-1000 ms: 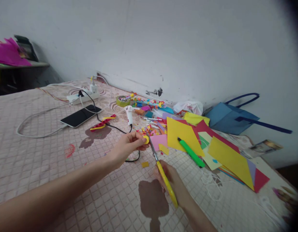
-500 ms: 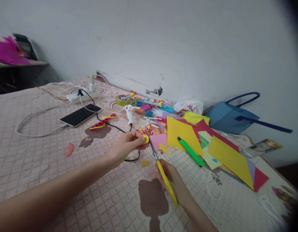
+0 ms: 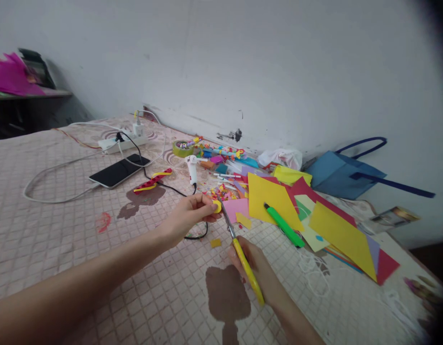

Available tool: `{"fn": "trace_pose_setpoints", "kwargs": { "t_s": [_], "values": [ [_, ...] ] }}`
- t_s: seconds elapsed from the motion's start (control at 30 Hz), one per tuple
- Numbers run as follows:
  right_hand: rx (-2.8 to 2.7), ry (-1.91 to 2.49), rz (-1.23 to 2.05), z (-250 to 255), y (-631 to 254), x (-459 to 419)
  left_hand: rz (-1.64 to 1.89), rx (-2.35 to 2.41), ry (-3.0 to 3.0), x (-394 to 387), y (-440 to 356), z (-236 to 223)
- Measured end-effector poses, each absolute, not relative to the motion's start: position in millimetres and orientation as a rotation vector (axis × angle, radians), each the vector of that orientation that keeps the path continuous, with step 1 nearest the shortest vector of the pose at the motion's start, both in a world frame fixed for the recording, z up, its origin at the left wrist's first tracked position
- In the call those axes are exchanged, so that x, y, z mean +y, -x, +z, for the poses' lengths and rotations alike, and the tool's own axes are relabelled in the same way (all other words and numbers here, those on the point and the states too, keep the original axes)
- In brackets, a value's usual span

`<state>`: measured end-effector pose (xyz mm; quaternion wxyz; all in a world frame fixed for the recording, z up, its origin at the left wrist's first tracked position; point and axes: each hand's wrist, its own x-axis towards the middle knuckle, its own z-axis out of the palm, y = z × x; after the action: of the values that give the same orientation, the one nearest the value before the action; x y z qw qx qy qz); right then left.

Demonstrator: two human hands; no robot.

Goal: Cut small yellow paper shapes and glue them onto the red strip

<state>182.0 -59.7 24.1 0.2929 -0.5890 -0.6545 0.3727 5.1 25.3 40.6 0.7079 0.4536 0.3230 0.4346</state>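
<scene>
My left hand (image 3: 197, 211) pinches a small rounded yellow piece (image 3: 217, 206), which looks like craft foam or paper, between thumb and fingers. Closed around a pair of scissors with yellow handles (image 3: 247, 270) is my right hand (image 3: 256, 262). The metal blades point up and away, their tips right beside the yellow piece; I cannot tell whether they touch it. Below the hands a small yellow scrap (image 3: 215, 243) lies on the tablecloth, and another yellow offcut (image 3: 243, 220) rests by a pink sheet (image 3: 236, 210). Colourful snippets (image 3: 227, 192) are heaped just beyond the blades.
A white glue gun (image 3: 192, 170) stands behind my left hand, its black cord looping under it. Leftward are a phone (image 3: 119, 171) on a cable and a power strip (image 3: 122, 143). To the right lie yellow sheets (image 3: 345, 239), a green cutter (image 3: 284, 225) and a blue bag (image 3: 345, 175).
The scissor handles have shifted very slightly with my right hand. My left hand and the yellow piece look the same as before.
</scene>
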Motion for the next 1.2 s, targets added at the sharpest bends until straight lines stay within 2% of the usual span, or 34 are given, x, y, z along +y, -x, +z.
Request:
{"fn": "trace_pose_setpoints", "kwargs": {
  "t_s": [1.2],
  "values": [
    [-1.615, 1.541, 1.100, 19.9, -182.3, -60.1, 0.957, 0.717, -1.032, 26.7, -3.5, 41.7]
  ]
}}
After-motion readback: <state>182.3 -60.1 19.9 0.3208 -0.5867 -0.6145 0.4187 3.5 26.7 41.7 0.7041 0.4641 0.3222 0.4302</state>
